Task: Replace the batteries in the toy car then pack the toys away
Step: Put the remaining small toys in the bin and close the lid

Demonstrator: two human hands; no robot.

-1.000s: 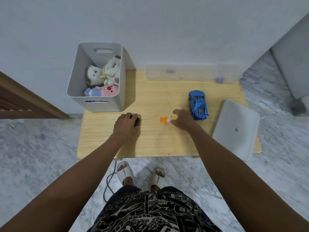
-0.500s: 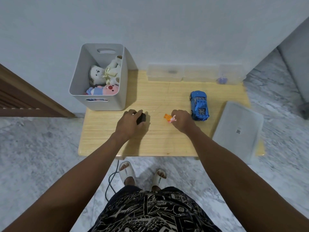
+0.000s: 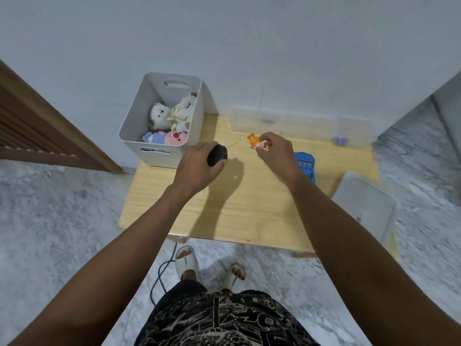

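My left hand [image 3: 199,166] grips a small black rounded object [image 3: 217,155] with a thin wire trailing from it, lifted just above the wooden table [image 3: 249,208]. My right hand [image 3: 277,152] pinches a small orange and pink toy figure [image 3: 257,143], raised over the table. The blue toy car [image 3: 304,166] lies on the table behind my right wrist, partly hidden by it. A grey bin [image 3: 159,146] at the table's back left holds a white plush bear [image 3: 169,114] and a pink and blue plush [image 3: 164,138].
Clear plastic boxes [image 3: 299,126] line the wall at the back of the table, one holding a small purple item [image 3: 339,140]. A grey lid [image 3: 364,203] lies on the table's right edge. A cable [image 3: 159,273] runs on the marble floor by my feet.
Both hands have lifted off the table and moved toward the back, the left with the black object, the right with the orange figure. The camera view shifted, too.
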